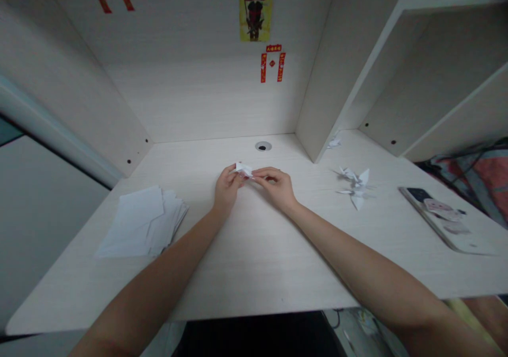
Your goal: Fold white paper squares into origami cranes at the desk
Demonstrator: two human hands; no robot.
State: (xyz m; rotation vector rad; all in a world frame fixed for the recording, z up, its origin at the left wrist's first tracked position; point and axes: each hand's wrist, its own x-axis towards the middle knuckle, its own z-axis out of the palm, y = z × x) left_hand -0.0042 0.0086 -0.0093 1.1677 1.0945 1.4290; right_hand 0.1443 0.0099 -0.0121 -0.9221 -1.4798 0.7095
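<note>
A small folded white paper (243, 168) is held up between my two hands over the middle of the desk. My left hand (228, 186) is closed on its left side, fingers partly hidden behind the paper. On the other side, my right hand (277, 185) pinches the paper's right end between thumb and fingertips. To the right lie several folded paper cranes (357, 182), close together on the desk. A loose stack of white paper sheets (138, 219) rests to the left, beside my left forearm.
A phone in a decorated case (444, 219) lies at the right. An upright divider panel (317, 98) stands behind the cranes, with another bit of white paper (334, 142) past it. A round cable hole (263, 146) sits near the back wall. The desk's front edge is close to my body.
</note>
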